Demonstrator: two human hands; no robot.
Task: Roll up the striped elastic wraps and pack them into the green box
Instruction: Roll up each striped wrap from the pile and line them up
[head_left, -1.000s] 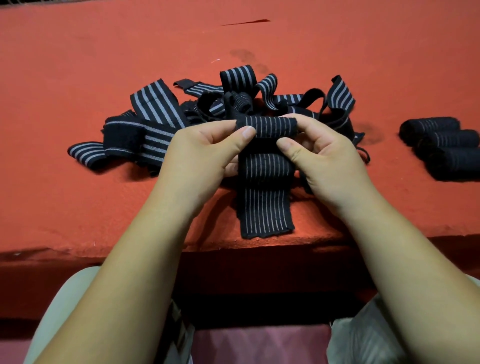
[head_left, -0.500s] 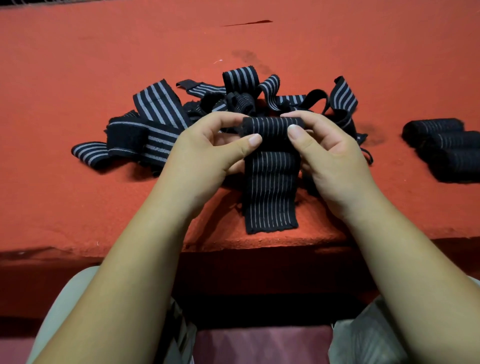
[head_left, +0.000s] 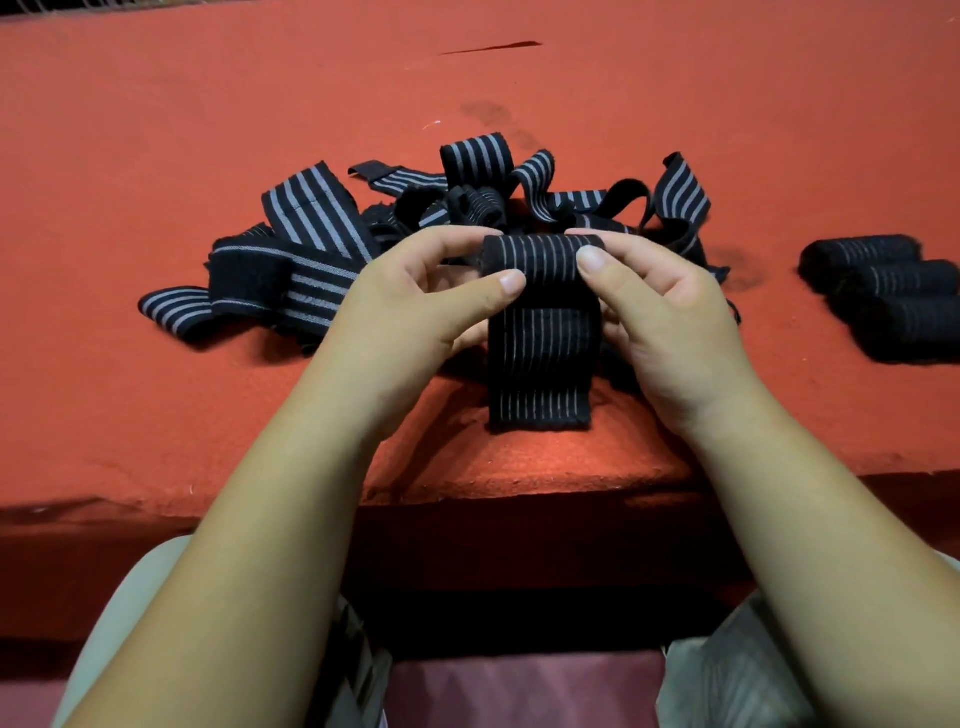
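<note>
Fingers of the left hand and the right hand pinch the two ends of a half-rolled wrap, a black band with thin pale stripes. The rolled part lies crosswise between the hands. Each thumb presses on its near side, and the forefingers curl over the top from behind. I cannot tell whether the roll is lifted clear of the desk. The unrolled tail runs straight back toward the person, and its cut end lies on the red cloth close to the desk's front edge.

Just behind the hands sits a heap of loose wraps, black with broader grey stripes. They are tangled together, with several loops standing up in the middle. The heap spreads out to the left, where one band ends in a plain black patch and another lies flat beside it.

At the far right, apart from the heap, three finished rolls lie side by side and touch one another. The nearest one is partly cut off by the picture edge.

A dark stain marks the cloth beyond the heap. Below the desk's front edge the person's light trousers show on either side of the forearms.
</note>
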